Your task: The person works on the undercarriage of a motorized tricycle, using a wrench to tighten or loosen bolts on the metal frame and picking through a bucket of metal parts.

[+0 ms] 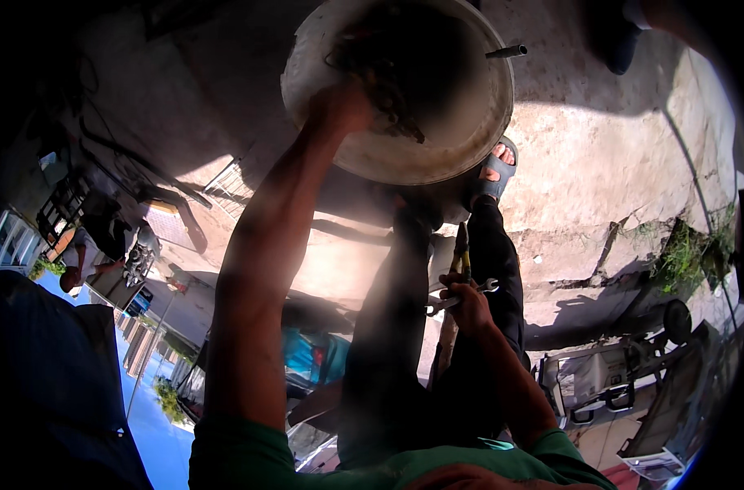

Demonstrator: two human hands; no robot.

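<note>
Basin (437, 159): round, upper centre of the frame, holding dark metal items (388, 94).
Left hand (341, 106): inside the basin, at the items (shadowed; grip cannot be told).
Right hand (467, 307): right of centre, gripping silver wrench (445, 305) and yellow pliers-like tool (466, 265).

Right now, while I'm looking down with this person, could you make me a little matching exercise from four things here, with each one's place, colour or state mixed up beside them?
Column one:
1. left hand
2. right hand
3. sandal
4. weeds

Column two:
A. grey, worn on a foot
B. holding a wrench
C. green, beside the pale paving toward the picture's right edge
D. within the rim of a large round basin

Right pairs: 1-D, 2-B, 3-A, 4-C.
</note>
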